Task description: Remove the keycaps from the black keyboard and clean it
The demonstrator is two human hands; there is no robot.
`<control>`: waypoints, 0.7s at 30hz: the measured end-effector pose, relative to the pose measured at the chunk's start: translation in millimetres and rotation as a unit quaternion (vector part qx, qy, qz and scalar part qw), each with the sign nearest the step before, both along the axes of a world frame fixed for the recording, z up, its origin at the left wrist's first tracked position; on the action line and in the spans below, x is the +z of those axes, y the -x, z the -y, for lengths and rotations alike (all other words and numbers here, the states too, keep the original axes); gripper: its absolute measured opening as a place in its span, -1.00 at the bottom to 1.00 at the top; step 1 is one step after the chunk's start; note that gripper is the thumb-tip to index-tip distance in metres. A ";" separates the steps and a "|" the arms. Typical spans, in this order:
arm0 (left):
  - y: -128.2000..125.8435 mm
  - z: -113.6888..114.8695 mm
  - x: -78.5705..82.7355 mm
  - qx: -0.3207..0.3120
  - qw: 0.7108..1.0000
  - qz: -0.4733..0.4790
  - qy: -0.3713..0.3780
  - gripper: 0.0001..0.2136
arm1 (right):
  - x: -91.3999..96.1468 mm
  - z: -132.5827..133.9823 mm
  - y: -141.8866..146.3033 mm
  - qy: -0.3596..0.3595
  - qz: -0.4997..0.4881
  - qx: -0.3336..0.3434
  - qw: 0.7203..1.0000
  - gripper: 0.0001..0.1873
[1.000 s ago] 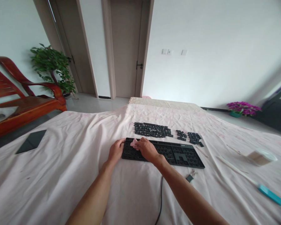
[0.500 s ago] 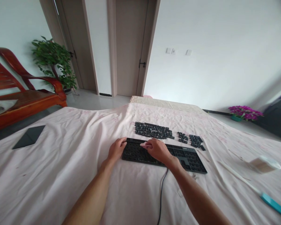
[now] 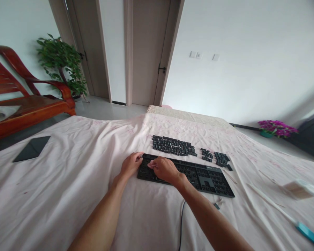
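A black keyboard with its keycaps taken off lies on a pale pink sheet. My left hand grips the keyboard's left end, fingers curled over its edge. Pressed onto the left part of the keyboard, my right hand pinches a small pink piece at its fingertips. Rows of loose black keycaps lie just beyond the keyboard, with smaller clusters of keycaps to their right.
A dark tablet lies at the sheet's left edge. At the right sit a round white container and a long brush with a teal handle. The keyboard's cable runs toward me. A wooden chair and potted plant stand left.
My right hand slid right along the keyboard, then came back toward its left part. My left hand stayed on the keyboard's left end. The camera tilted slightly.
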State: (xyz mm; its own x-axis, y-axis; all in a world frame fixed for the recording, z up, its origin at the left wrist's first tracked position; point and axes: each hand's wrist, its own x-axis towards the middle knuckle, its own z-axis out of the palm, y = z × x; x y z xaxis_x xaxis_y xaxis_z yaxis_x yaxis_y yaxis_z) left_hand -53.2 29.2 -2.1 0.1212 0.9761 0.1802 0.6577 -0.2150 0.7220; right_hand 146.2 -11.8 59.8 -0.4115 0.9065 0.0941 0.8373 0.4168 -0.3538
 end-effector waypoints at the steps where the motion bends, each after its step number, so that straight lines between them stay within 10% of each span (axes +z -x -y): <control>1: 0.0 0.1 0.4 0.002 1.000 0.001 -0.001 -0.65 | 1.1 1.4 -7.9 0.001 0.006 -0.008 1.000 -0.70; 7: -0.8 -0.1 0.9 0.010 1.000 0.009 0.001 -0.66 | 9.8 5.8 -39.7 0.001 0.061 -0.083 0.995 -0.80; 21: -0.9 1.1 3.3 0.014 1.000 0.004 0.010 -0.64 | 5.7 9.1 24.5 0.014 0.029 0.004 0.999 -0.72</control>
State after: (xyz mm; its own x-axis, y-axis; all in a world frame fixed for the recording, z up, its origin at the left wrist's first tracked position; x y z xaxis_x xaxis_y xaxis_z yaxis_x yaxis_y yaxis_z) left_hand -52.3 28.1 1.1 0.0916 0.9826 0.1617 0.6570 -0.1817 0.7317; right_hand 121.7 -20.9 65.5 -0.4227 0.9052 0.0439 0.8538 0.4140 -0.3157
